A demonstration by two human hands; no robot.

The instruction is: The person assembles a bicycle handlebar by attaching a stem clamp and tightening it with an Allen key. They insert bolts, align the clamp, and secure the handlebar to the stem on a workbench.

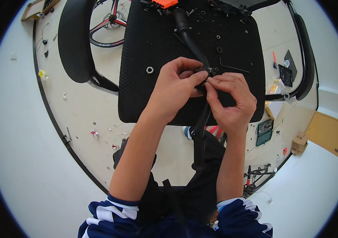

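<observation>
The left hand [175,85] is mostly closed, thumb and bent fingers gripping a small black clamp [211,71] midway along a black handlebar [194,45]. The right hand [234,95] meets it from four o'clock, thumb and forefinger drawn close together against the clamp, the other fingers curled; whether a small part sits between those tips I cannot tell. The fingers cover much of the clamp.

The handlebar lies over a black chair seat [137,101], one end pointing to eleven o'clock from the clamp, the other running down to six, where its lower grip [199,154] hangs past the seat edge between the forearms.

Around the clamp, a silver hex nut [150,70] lies at nine o'clock, just beside the left hand. A black hex key [235,69] is near the right fingers at three, and a dark washer [219,49] at one. An orange part [166,3] is at eleven. Beyond the seat, a spoked wheel [112,20] shows at ten, behind an armrest [75,39], and an open green case [265,132] lies on the floor between four and five.
</observation>
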